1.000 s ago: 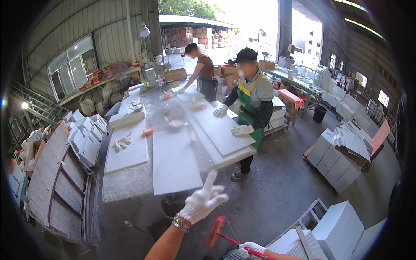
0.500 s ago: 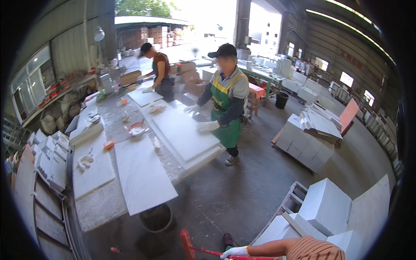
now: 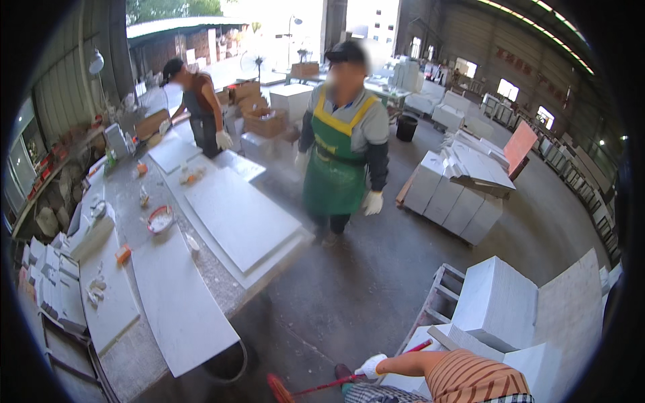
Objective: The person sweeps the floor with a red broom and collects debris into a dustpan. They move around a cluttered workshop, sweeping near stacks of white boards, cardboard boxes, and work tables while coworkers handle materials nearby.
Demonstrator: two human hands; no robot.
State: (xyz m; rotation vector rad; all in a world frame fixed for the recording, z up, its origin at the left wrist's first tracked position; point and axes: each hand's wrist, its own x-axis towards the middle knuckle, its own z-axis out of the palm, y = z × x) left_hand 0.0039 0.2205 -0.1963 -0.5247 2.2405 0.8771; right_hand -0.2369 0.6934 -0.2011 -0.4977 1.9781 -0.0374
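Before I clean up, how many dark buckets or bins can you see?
2: a black bin right of the person in the green apron, and a dark bucket partly covered by the white slab overhanging the worktable's near end. Others may be hidden.
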